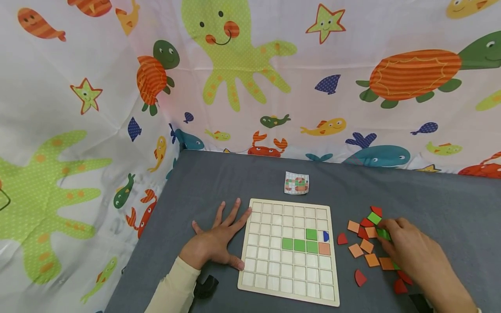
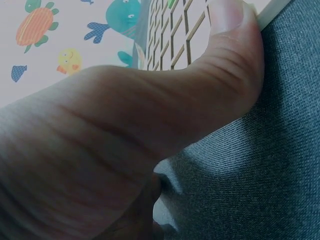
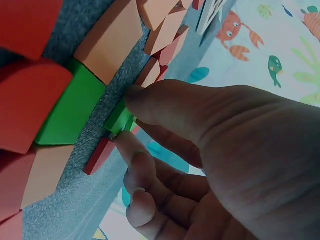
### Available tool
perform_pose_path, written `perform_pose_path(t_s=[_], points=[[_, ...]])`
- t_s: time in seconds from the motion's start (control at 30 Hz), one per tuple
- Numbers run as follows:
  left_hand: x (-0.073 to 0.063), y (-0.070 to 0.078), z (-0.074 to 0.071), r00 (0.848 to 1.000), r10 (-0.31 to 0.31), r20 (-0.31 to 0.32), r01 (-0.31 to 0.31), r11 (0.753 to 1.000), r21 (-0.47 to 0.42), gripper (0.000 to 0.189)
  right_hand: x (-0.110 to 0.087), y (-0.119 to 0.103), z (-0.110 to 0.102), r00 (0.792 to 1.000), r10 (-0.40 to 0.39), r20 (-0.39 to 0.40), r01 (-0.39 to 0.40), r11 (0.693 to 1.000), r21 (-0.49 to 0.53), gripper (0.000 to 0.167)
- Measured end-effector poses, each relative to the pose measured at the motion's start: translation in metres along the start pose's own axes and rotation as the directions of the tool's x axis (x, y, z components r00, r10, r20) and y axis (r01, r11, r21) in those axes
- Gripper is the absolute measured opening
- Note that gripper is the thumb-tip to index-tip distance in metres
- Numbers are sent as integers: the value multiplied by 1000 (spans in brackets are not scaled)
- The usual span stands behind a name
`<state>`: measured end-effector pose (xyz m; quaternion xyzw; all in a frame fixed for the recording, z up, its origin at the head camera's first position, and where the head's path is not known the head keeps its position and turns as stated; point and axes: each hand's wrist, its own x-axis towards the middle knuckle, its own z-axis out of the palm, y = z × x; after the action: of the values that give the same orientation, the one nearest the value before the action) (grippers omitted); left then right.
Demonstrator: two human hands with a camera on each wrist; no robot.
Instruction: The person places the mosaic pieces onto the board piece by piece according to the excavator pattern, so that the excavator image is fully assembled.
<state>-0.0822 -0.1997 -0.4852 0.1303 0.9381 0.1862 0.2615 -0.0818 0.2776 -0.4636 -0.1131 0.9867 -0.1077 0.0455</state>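
Note:
My left hand (image 1: 214,243) lies with fingers spread along the left side of a pale wooden grid board (image 1: 287,297). Its thumb and one fingertip touch the board's edge; the left wrist view shows the thumb (image 2: 227,55) against the rim. Right of the board, my right hand (image 1: 411,248) pinches a green square tile (image 3: 119,117) between thumb and fingertips, among loose pieces. On the board sit several green squares (image 1: 299,245), one orange square (image 1: 324,248) and a blue half-round piece (image 1: 326,236), all toward the right side.
Loose orange squares (image 1: 355,251), red quarter-round pieces (image 1: 360,278) and another green square (image 1: 374,218) are scattered right of the board. A small printed pattern card (image 1: 296,183) lies behind it. Grey cloth (image 1: 219,174) covers the table, with a sea-animal curtain (image 1: 274,87) behind.

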Motion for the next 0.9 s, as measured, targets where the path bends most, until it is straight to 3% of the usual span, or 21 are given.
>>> perform_pose_path(t_s=[0.17, 0.4, 0.9], points=[[-2, 0, -1, 1000, 5, -3, -5, 1000, -4, 144, 2, 1, 0, 1000, 6, 16, -7, 1000, 11, 41], [-11, 14, -14, 1000, -14, 10, 14, 1000, 18, 140, 3, 1, -2, 998, 36, 53, -38, 999, 23, 40], [-12, 17, -17, 1000, -23, 17, 22, 999, 31, 137, 3, -26, -10, 992, -94, -80, 93, 996, -15, 42]])
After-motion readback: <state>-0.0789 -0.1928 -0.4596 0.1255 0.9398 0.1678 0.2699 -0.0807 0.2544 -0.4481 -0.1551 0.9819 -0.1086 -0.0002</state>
